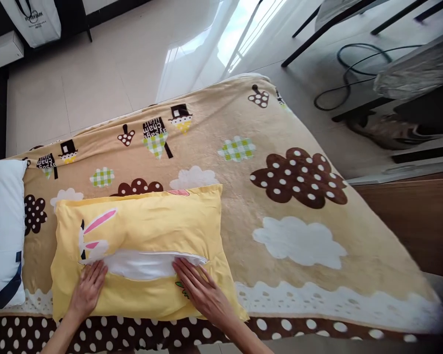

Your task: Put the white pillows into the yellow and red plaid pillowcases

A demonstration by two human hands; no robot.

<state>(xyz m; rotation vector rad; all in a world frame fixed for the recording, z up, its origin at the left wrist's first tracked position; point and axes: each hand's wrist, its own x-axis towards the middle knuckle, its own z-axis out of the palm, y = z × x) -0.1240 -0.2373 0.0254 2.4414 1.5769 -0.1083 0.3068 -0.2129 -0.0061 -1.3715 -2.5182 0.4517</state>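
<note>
A yellow pillowcase with a rabbit print [147,226] lies flat on the tan patterned blanket [243,187], with a white pillow [140,264] showing through its long opening. My left hand [88,287] rests flat at the left end of that opening, fingers stretched out. At the right end, my right hand [203,290] lies flat on the yellow fabric, fingers spread and pointing toward the white pillow. Neither hand grips anything.
Another white pillow [5,231] lies at the left edge of the bed. Beyond the bed is pale tiled floor [107,64] with a white bag [33,19]. At the right are a black cable [350,69], dark table legs and a wooden surface [421,221].
</note>
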